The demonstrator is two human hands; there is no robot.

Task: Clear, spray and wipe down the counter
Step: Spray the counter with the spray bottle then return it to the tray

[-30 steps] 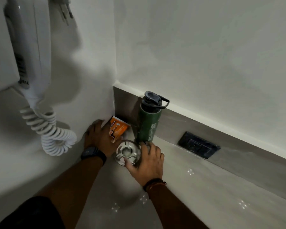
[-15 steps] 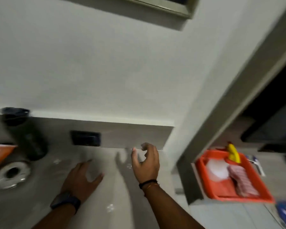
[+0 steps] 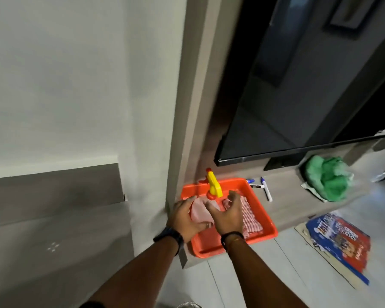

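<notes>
An orange tray sits on a low wooden shelf to the right of the grey counter. In it stands a spray bottle with pink liquid and a yellow trigger head, beside a red-checked cloth. My left hand curls around the bottle's body, thumb in front and fingers behind. My right hand hovers over the cloth with its fingers spread and holds nothing. The counter's earlier items are out of view.
A wall pillar separates the counter from the shelf. Markers and a bunched green cloth lie on the shelf under a black screen. A blue and red box lies on the floor.
The view swung right from the counter corner with the green flask, steel lid and orange pack. Both hands left the counter and reached into the orange tray, the left onto the spray bottle.
</notes>
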